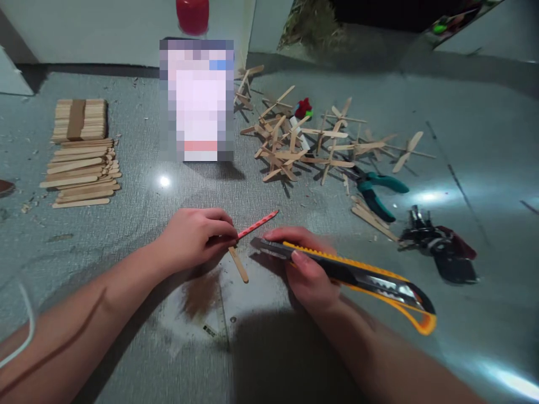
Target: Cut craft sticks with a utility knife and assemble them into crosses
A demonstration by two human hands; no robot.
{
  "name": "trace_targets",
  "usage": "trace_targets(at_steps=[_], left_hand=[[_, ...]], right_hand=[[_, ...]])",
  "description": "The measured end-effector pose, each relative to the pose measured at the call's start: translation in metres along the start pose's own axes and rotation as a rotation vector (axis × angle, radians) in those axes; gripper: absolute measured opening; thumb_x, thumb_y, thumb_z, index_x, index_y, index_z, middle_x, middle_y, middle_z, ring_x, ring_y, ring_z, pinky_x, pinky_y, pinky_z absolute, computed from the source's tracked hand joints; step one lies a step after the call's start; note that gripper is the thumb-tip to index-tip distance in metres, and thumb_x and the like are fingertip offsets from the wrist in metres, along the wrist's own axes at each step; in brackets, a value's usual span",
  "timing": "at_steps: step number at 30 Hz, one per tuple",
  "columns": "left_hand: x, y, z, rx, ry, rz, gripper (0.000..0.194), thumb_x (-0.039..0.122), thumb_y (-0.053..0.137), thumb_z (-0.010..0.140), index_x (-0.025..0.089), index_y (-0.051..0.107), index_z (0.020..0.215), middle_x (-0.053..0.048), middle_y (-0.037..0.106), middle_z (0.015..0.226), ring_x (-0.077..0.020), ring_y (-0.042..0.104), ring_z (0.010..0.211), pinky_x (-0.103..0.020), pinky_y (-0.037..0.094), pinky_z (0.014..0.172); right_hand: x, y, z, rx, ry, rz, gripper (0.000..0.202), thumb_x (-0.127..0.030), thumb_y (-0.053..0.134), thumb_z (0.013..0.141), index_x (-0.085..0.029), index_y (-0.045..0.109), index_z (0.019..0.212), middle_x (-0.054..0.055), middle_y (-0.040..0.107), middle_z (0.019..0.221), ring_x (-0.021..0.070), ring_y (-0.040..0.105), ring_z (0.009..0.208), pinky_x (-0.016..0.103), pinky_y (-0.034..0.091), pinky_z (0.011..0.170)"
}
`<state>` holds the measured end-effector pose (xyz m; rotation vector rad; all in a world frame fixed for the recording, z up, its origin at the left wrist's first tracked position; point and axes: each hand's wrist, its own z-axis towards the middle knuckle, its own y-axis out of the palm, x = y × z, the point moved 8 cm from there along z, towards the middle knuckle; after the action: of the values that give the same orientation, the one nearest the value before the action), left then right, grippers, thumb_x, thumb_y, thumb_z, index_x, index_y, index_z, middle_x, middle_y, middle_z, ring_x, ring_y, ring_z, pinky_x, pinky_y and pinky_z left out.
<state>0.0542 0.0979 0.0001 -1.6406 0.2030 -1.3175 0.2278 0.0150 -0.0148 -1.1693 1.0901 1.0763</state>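
My left hand (206,233) has its fingers pinched around a red patterned pencil (257,224), whose tip points up to the right. Just below those fingertips, a short wooden craft stick (239,265) slants down; whether the same hand grips it is hidden. In my right hand (309,266) is a yellow and black utility knife (362,275). Its front end reaches left, close to the pencil and the stick but apart from both. Brown dust (202,294) and a clear ruler (221,314) lie on the surface beneath my hands.
Stacked craft sticks (84,174) and a banded bundle (95,120) lie at left. Crossed-stick pieces (278,146) spread at back centre. Green-handled pliers (373,193) and a bunch of keys (433,241) lie at right. A blurred-out object (197,106) stands near a red item (192,14).
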Motion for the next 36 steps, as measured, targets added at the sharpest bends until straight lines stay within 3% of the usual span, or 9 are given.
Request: trace_targets(at_steps=[5, 9, 12, 16, 18, 20, 22, 27, 36], left_hand=[[0.007, 0.001, 0.000, 0.013, 0.061, 0.033, 0.015, 0.027, 0.067, 0.100, 0.024, 0.081, 0.099, 0.002, 0.081, 0.103, -0.0143, 0.074, 0.084, -0.027, 0.045, 0.070], [0.008, 0.000, -0.001, 0.009, 0.060, -0.025, 0.019, 0.031, 0.064, 0.103, 0.023, 0.081, 0.100, 0.000, 0.080, 0.106, -0.0141, 0.074, 0.086, -0.026, 0.048, 0.074], [0.009, 0.001, -0.001, -0.007, 0.072, -0.038, 0.019, 0.032, 0.065, 0.102, 0.024, 0.082, 0.101, 0.000, 0.080, 0.107, -0.0148, 0.074, 0.088, -0.027, 0.048, 0.075], [0.008, 0.003, -0.001, -0.021, 0.099, -0.012, 0.013, 0.028, 0.071, 0.098, 0.027, 0.083, 0.100, 0.002, 0.080, 0.106, -0.0144, 0.074, 0.087, -0.027, 0.047, 0.073], [0.007, 0.003, 0.000, -0.018, 0.095, -0.007, 0.013, 0.026, 0.071, 0.098, 0.027, 0.084, 0.098, 0.002, 0.080, 0.105, -0.0136, 0.073, 0.085, -0.027, 0.045, 0.071], [0.006, 0.003, 0.001, -0.016, 0.075, -0.017, 0.013, 0.026, 0.071, 0.098, 0.027, 0.084, 0.097, 0.002, 0.080, 0.104, -0.0135, 0.073, 0.084, -0.027, 0.045, 0.070], [0.004, 0.003, 0.002, -0.022, 0.040, -0.040, 0.014, 0.025, 0.070, 0.097, 0.026, 0.084, 0.095, 0.001, 0.081, 0.104, -0.0137, 0.073, 0.083, -0.027, 0.045, 0.071], [0.003, 0.006, 0.004, -0.039, -0.012, -0.081, 0.012, 0.025, 0.071, 0.096, 0.025, 0.083, 0.094, 0.001, 0.080, 0.103, -0.0147, 0.074, 0.085, -0.027, 0.047, 0.073], [0.006, 0.004, 0.004, -0.031, -0.020, -0.095, 0.014, 0.022, 0.070, 0.096, 0.023, 0.082, 0.089, 0.001, 0.080, 0.102, -0.0138, 0.073, 0.084, -0.026, 0.048, 0.072]], right_hand=[[-0.028, 0.002, -0.007, -0.025, -0.141, -0.145, 0.022, -0.031, 0.057, 0.094, -0.029, 0.076, 0.104, -0.004, 0.072, 0.067, 0.0139, 0.066, 0.053, 0.025, 0.052, 0.052], [-0.064, 0.011, 0.001, -0.112, -0.306, -0.370, 0.015, -0.018, 0.057, 0.088, -0.026, 0.070, 0.091, -0.004, 0.073, 0.070, 0.0126, 0.068, 0.057, 0.025, 0.051, 0.056], [-0.075, 0.016, 0.007, -0.165, -0.418, -0.443, 0.011, -0.015, 0.063, 0.088, -0.025, 0.066, 0.086, -0.005, 0.069, 0.064, 0.0098, 0.061, 0.050, 0.022, 0.048, 0.052], [-0.059, 0.019, 0.004, -0.145, -0.443, -0.439, 0.015, -0.015, 0.069, 0.087, -0.026, 0.061, 0.083, -0.007, 0.067, 0.061, 0.0085, 0.059, 0.047, 0.021, 0.045, 0.049], [-0.047, 0.019, -0.002, -0.074, -0.406, -0.446, 0.013, -0.016, 0.066, 0.087, -0.026, 0.060, 0.085, -0.007, 0.067, 0.062, 0.0098, 0.060, 0.048, 0.022, 0.046, 0.049], [-0.038, 0.014, -0.008, 0.047, -0.355, -0.463, 0.017, -0.019, 0.067, 0.086, -0.026, 0.063, 0.101, -0.009, 0.064, 0.058, 0.0105, 0.056, 0.041, 0.024, 0.045, 0.045], [-0.035, 0.016, -0.013, 0.064, -0.338, -0.485, 0.020, -0.019, 0.069, 0.084, -0.026, 0.063, 0.102, -0.007, 0.066, 0.060, 0.0121, 0.059, 0.043, 0.025, 0.046, 0.045], [-0.040, 0.032, -0.009, -0.122, -0.397, -0.576, 0.012, -0.016, 0.068, 0.086, -0.027, 0.065, 0.081, -0.004, 0.068, 0.061, 0.0144, 0.061, 0.047, 0.028, 0.047, 0.045], [-0.046, 0.033, -0.012, -0.129, -0.516, -0.627, 0.009, -0.017, 0.064, 0.093, -0.026, 0.067, 0.096, -0.004, 0.068, 0.065, 0.0141, 0.063, 0.054, 0.026, 0.047, 0.052]])
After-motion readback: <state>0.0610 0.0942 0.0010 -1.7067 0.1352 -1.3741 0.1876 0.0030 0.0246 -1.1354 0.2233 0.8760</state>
